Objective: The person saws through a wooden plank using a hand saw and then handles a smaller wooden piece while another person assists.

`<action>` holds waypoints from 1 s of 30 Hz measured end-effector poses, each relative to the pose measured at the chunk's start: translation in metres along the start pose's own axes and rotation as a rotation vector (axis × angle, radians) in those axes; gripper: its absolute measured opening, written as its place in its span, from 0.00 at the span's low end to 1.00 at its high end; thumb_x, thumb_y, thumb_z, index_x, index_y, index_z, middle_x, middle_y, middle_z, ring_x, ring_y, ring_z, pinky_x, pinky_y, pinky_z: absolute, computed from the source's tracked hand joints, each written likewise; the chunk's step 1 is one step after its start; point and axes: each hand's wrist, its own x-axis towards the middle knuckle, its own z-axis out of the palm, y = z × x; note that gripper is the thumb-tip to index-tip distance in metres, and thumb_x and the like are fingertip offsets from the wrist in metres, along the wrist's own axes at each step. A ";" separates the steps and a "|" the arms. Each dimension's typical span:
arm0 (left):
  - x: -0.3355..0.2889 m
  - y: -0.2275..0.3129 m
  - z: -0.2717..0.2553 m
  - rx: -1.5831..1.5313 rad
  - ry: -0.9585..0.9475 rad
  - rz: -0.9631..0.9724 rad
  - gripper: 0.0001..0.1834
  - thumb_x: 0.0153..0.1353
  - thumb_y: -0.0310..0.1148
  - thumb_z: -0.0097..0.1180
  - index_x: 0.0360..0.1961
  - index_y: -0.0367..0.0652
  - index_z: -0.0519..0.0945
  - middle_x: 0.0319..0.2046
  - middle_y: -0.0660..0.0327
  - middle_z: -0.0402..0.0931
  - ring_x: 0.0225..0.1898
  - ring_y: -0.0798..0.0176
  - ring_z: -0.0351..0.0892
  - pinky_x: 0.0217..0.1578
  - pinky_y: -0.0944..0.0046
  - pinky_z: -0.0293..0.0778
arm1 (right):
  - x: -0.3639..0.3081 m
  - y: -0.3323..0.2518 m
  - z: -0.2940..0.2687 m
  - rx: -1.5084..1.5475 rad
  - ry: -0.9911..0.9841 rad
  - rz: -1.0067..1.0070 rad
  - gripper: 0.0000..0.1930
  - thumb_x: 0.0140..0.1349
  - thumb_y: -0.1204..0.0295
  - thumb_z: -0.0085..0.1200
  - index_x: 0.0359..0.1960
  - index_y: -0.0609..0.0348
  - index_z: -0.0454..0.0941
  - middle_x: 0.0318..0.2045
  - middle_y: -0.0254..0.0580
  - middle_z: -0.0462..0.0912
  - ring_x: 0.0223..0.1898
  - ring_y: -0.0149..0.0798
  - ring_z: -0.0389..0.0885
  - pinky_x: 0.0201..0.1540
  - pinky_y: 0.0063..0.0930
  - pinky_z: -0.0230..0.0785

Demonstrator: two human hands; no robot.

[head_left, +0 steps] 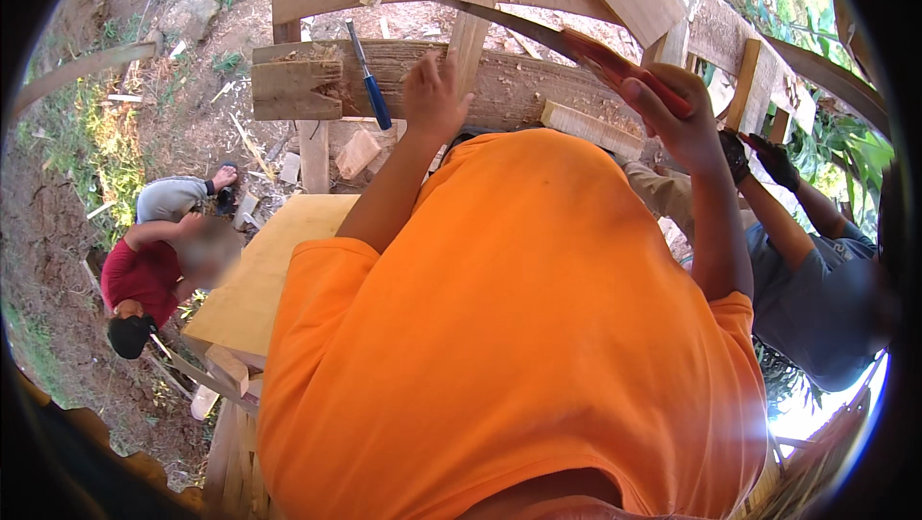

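Right hand (672,117): closed round red handle (624,64) of saw (547,36). Left hand (437,102): apart from right, fingers beside wood strip (469,45); firm hold cannot be told. Risk: strip, if loose, could shift, letting blade skip toward left fingers. Blue-handled chisel (369,78), on plank (523,88): could roll off if bumped. Hard to make out: saw teeth, blade's contact with strip.

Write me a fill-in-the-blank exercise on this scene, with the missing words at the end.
The right hand holds a saw by its red ____.
Near the left hand lies a chisel with a ____ handle.
The wearer's shirt is ____.
The person at the far left wears a ____ top.

Missing words: handle; blue; orange; red.
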 end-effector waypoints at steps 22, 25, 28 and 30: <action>0.038 -0.001 0.040 0.261 -0.283 0.229 0.59 0.62 0.67 0.53 0.80 0.39 0.45 0.81 0.52 0.34 0.82 0.44 0.29 0.77 0.36 0.35 | 0.061 -0.011 0.028 -0.448 -0.149 -0.217 0.16 0.65 0.60 0.67 0.29 0.60 0.82 0.17 0.35 0.71 0.20 0.29 0.68 0.26 0.32 0.61; 0.046 0.010 0.029 0.330 -0.472 0.153 0.56 0.65 0.67 0.49 0.81 0.43 0.42 0.82 0.55 0.27 0.82 0.47 0.24 0.76 0.33 0.28 | 0.065 0.010 0.030 -0.406 -0.156 -0.257 0.16 0.65 0.60 0.67 0.29 0.61 0.82 0.17 0.36 0.72 0.21 0.31 0.69 0.27 0.33 0.63; 0.050 0.011 0.026 0.240 -0.456 0.174 0.60 0.61 0.65 0.57 0.80 0.39 0.44 0.82 0.53 0.32 0.82 0.46 0.27 0.75 0.30 0.33 | 0.062 0.027 0.032 -0.306 -0.071 -0.241 0.17 0.64 0.60 0.68 0.28 0.62 0.81 0.17 0.40 0.74 0.21 0.33 0.71 0.28 0.35 0.65; 0.045 -0.006 0.048 0.156 -0.305 0.245 0.62 0.59 0.64 0.59 0.80 0.37 0.43 0.82 0.51 0.32 0.82 0.43 0.27 0.74 0.28 0.34 | 0.058 0.024 0.028 -0.306 -0.107 -0.243 0.17 0.63 0.61 0.68 0.26 0.62 0.79 0.17 0.43 0.75 0.21 0.34 0.71 0.28 0.35 0.66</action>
